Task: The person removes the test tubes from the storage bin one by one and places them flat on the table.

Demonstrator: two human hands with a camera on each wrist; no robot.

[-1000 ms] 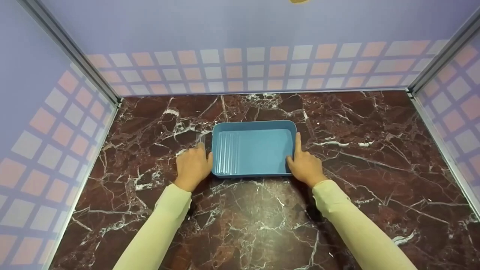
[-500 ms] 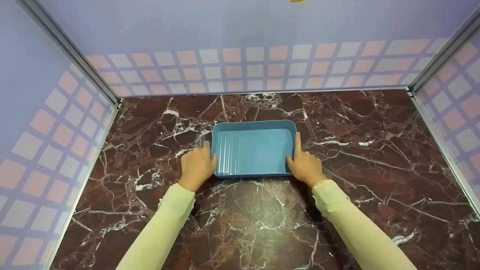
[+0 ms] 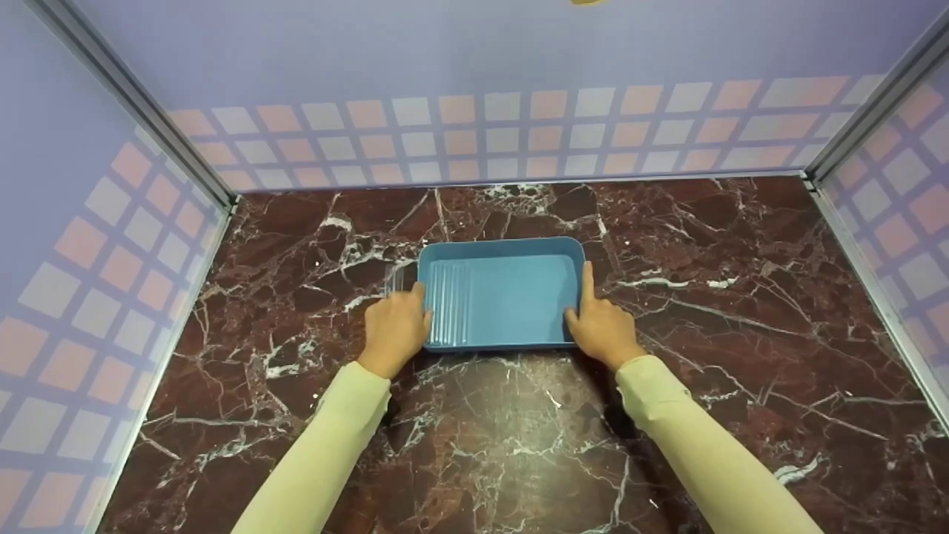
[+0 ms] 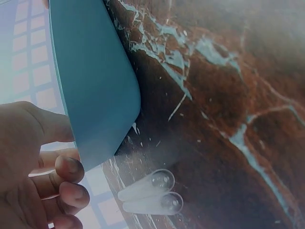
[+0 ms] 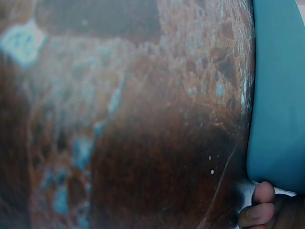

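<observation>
- The blue tray (image 3: 519, 297) is on the table (image 3: 519, 445), between the fingers of the left hand (image 3: 394, 326) and those of the right hand (image 3: 604, 326), with its long sides running from one set to the other.
- The left hand has moved in: a second ago its thumb lay just outside the tray's end and its index fingertip by the clear tubes (image 4: 157, 203); now the thumb is over the rim and the index fingertip is at the tray's edge.
- The left fingers are bent, with the end wall caught between them and the thumb; the opening is only about as wide as that wall.
- The right fingers look the same as a second ago: thumb inside the tray, index stretched along the outer end, other fingertips curled against the outside, so the wall is pinched there too.
- The tray itself shows hardly any shift beside the right fingers.
- Its raised ribs (image 3: 451, 304) are at the end nearest the left thumb; the smooth part of the floor reaches to the right thumb.
- Two round-ended tubes lie side by side on the table, just past the left knuckles and outside the tray; the left index fingertip is now clear of them, and they seem unmoved.
</observation>
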